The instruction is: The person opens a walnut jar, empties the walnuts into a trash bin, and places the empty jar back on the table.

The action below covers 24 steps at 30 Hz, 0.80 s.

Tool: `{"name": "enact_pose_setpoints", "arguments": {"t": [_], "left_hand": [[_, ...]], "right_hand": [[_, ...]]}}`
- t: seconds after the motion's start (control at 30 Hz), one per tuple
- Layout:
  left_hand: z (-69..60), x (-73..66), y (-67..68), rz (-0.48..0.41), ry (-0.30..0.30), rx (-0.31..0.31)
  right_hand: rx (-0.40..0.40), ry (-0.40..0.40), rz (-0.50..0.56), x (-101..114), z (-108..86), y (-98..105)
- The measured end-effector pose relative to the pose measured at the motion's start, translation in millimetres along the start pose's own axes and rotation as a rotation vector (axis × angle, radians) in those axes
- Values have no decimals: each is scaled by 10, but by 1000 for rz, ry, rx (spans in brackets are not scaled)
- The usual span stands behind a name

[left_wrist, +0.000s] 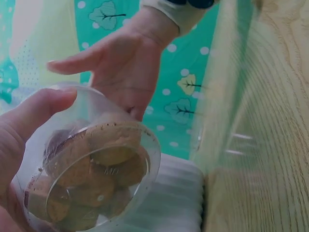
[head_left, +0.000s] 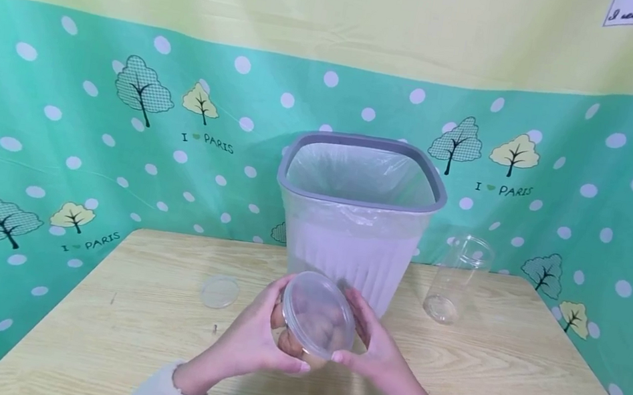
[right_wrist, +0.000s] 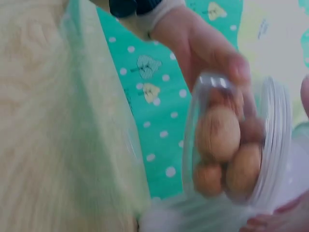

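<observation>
My left hand [head_left: 250,343] grips a short, clear plastic jar [head_left: 284,304] tilted in front of the bin. A translucent lid [head_left: 323,320] covers its top. Several round brown nut-like things [right_wrist: 218,134] show through the wall in the right wrist view; their exact kind is unclear. From below, the left wrist view shows the base of the jar [left_wrist: 101,179]. Close to the lid's right side is my right hand [head_left: 377,348]. Its palm and fingers [left_wrist: 128,72] are spread apart from the jar in the left wrist view.
A bin [head_left: 346,249] with a purple rim and clear liner stands behind the hands. To its right is a tall clear container [head_left: 453,281]. A clear round lid [head_left: 219,292] lies left on the wooden table [head_left: 508,386]. A patterned curtain [head_left: 233,98] surrounds the table.
</observation>
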<state>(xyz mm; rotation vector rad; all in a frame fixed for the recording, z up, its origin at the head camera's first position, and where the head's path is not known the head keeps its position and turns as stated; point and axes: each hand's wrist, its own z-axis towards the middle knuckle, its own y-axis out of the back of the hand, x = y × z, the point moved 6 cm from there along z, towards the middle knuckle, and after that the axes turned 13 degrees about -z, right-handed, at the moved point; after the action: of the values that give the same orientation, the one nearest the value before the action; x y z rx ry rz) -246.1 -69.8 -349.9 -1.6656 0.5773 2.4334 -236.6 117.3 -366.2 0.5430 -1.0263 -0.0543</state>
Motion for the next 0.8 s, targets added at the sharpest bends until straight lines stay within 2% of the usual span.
{"name": "enact_pose_setpoints", "arguments": {"t": [0.1, 0.33, 0.43, 0.6, 0.8], "left_hand": [[6, 5, -3, 34, -16, -24], [-13, -61, -2, 259, -92, -119], [-21, -79, -14, 330, -130, -137], [-34, -72, -55, 375, -174, -130], [-50, -59, -94, 373, -170, -117]], "right_hand": [[-36, -107, -11, 5, -36, -52], [-136, -285, 12, 50, -90, -126], [-153, -311, 11, 71, -97, -142], [-159, -345, 12, 67, -102, -155], [-174, -350, -10, 49, -105, -155]]}}
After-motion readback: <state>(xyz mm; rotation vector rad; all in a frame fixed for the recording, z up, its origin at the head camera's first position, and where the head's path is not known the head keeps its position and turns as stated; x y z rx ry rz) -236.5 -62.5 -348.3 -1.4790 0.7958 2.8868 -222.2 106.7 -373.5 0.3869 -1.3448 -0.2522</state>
